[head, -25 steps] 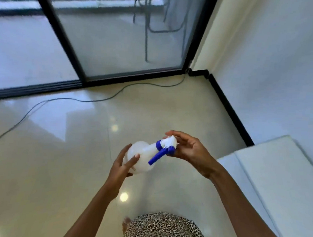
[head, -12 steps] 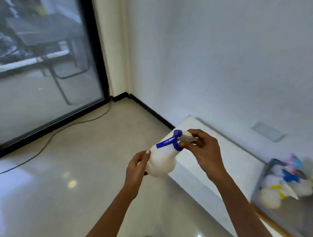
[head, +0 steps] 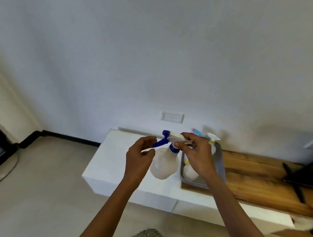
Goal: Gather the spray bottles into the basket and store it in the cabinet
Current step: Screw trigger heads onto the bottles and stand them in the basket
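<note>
a: one spray bottle (head: 165,166) is up in the air, yes? what is it like?
b: pear-shaped, smooth cloudy white plastic, with a blue collar, a long blue trigger (head: 160,143) and a flat white head. it hangs just left of the basket (head: 221,161), over the white desk (head: 111,163).
a: who has it?
b: the right hand (head: 198,155). its thumb and fingers (head: 191,138) pinch the white head from both sides. the left hand (head: 139,155) is just beside the trigger, on the side away from the basket. its fingers are loosely curled with a gap at the thumb and close round nothing. whether they brush the bottle i cannot tell.
a: and the basket itself?
b: grey and rectangular, with straight smooth walls. it rests on a wooden slab (head: 261,178) with streaky brown grain. inside it lies another cloudy white bottle (head: 190,171) with a yellow collar. at the basket's far end a white spray head (head: 212,138) with a yellow band stands up.
a: any brand or label?
b: too blurred to read any. behind the basket, on the matte pale wall, sits a plain rectangular plate (head: 172,117).
</note>
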